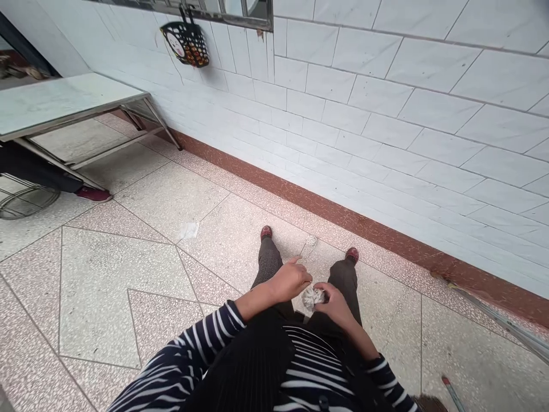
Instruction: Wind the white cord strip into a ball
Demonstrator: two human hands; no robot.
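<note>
So the pale string bundle (311, 297) sits lower centre of frame, roundish with no obvious long axis, gripped in the right hand (337, 306), while the left hand (291, 281) curls just up-left, can't tell if it's pinching a strand.

Sleeves (210, 337) navy with white bands, ending on the forearms behind the hands (289, 281). Nearer the body, same striped top (317, 377), dark round button (323, 403) low down. Black, partly ribbed layer (242, 366) over it. Beyond the hands: dark grey-brown trousers (269, 257), finely patterned; dark red shoes (266, 232) farthest out.
</note>
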